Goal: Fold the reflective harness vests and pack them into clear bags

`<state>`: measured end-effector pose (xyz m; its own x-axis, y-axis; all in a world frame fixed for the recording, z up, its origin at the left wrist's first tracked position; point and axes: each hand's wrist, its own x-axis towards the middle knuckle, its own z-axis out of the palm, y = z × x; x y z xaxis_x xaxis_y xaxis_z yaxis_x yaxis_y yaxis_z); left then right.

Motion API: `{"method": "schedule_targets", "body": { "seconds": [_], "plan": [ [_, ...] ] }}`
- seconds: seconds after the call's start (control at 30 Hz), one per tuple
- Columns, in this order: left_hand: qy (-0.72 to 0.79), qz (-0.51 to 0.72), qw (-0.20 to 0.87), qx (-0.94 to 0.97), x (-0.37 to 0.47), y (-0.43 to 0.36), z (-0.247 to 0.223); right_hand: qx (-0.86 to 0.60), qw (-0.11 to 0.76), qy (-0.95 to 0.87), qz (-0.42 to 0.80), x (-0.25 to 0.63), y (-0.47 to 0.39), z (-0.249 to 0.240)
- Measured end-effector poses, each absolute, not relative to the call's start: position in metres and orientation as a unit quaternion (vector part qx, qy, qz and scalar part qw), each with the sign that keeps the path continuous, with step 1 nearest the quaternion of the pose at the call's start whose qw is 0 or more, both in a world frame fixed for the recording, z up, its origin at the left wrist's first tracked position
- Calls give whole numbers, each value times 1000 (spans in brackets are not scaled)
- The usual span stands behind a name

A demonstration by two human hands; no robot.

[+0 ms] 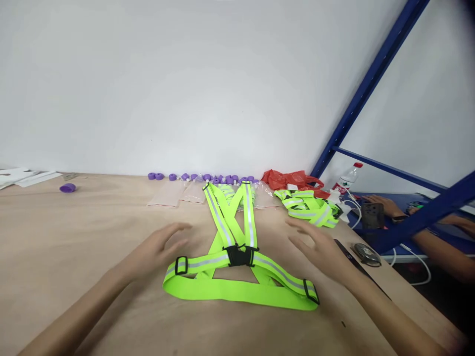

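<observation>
A neon-yellow harness (241,291) with silver reflective stripes lies spread on the wooden table (92,237). Its black buckle (241,255) is fastened at the centre, with two shoulder straps stretching away toward the wall. My left hand (159,249) hovers beside the harness on the left, fingers apart and holding nothing. On the other side, my right hand (319,247) is also empty, its fingers spread above the table. Neither hand appears to touch the straps.
Purple rings (222,179) and clear plastic bags (166,194) line the wall. More neon straps (309,207), a red bag (291,179), a bottle (349,178) and a round metallic object (366,254) are at right. Beyond the blue frame (426,217) are another person's arms (441,252).
</observation>
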<state>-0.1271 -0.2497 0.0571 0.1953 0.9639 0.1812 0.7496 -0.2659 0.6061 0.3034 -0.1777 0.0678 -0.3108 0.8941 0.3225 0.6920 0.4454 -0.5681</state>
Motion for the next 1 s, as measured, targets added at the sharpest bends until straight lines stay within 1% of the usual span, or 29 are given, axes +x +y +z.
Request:
{"method": "schedule_targets", "body": {
  "seconds": [0.1,0.17,0.3,0.47,0.7,0.77,0.83,0.93,1.0],
  "plan": [
    [562,262,246,745,-136,-308,33,-550,265,-768,195,340,-240,42],
    [562,267,247,743,-133,-324,24,-562,248,-758,221,350,-262,30],
    [571,270,239,737,-118,-317,28,-558,240,-754,251,344,-268,24],
    [586,261,229,732,-112,-299,42,-525,214,-773,284,332,-256,36],
    [581,248,235,739,-115,-298,49,-509,153,-807,257,326,-251,50],
    [580,254,242,735,-117,-302,52,-504,154,-814,245,329,-252,52],
    [576,273,251,729,-121,-308,54,-500,174,-816,234,336,-255,52],
    [567,303,278,714,-131,-325,53,-503,213,-810,214,355,-265,43],
    [563,313,294,706,-137,-339,47,-509,219,-806,206,367,-275,34]
  ]
}}
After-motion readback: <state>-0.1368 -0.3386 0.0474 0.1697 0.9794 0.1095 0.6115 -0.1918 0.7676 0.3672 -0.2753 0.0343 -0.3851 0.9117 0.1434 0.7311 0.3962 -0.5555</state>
